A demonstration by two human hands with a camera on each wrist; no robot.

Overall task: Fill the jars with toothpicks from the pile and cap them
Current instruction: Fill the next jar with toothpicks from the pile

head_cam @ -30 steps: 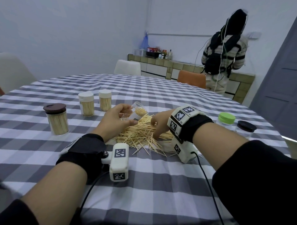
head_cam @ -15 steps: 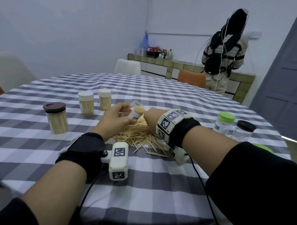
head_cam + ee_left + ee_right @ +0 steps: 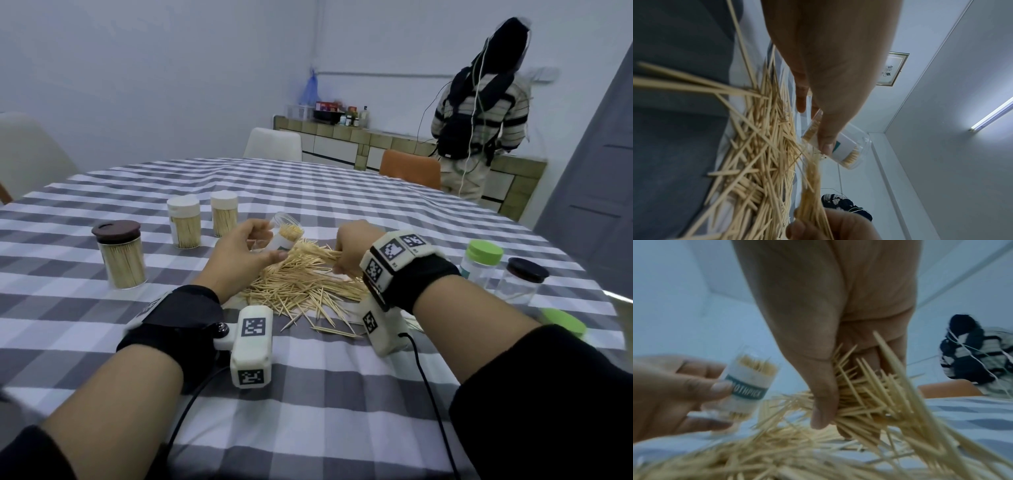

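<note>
The open jar (image 3: 286, 235), part-filled with toothpicks, is tilted above the pile's (image 3: 301, 287) far edge at the middle of the counter (image 3: 325, 377), the left hand's (image 3: 239, 257) fingers clamped round it; at its 3 o'clock the right hand (image 3: 352, 246) pinches a bundle of toothpicks (image 3: 869, 402). Three capped full jars (image 3: 121, 257) stand at 9 o'clock of the pile; two capped clear jars (image 3: 479, 262) at 3 o'clock.

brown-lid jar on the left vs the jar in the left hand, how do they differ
The brown-lid jar stands upright on the tablecloth, capped, untouched; the held jar is tilted, uncapped, gripped by the left hand. The brown-lid jar is wider and unlabelled; the held jar is slimmer, with a white-and-teal label. Both are clear and hold toothpicks.
</note>
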